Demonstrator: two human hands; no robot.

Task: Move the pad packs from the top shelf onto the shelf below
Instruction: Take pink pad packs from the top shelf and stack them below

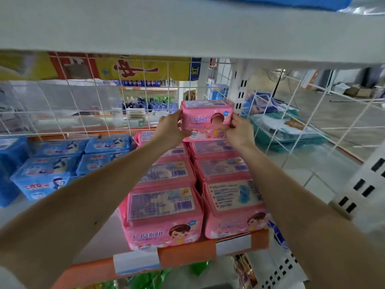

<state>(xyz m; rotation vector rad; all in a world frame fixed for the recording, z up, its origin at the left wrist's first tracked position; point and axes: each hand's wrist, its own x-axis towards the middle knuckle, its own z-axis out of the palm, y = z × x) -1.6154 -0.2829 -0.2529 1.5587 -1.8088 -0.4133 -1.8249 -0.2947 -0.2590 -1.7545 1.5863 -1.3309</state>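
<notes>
A pink pad pack is held upright at the back of the lower shelf, above two rows of pink packs. My left hand grips its left side and my right hand grips its right side, fingers curled round the edges. The pack rests on or just above the rearmost packs of the rows; I cannot tell which. The underside of the top shelf spans the view overhead, with something blue on it.
Blue pad packs fill the left of the same shelf. A white wire grid backs the shelf. An orange shelf edge with price labels runs along the front. A slotted white upright stands at the right.
</notes>
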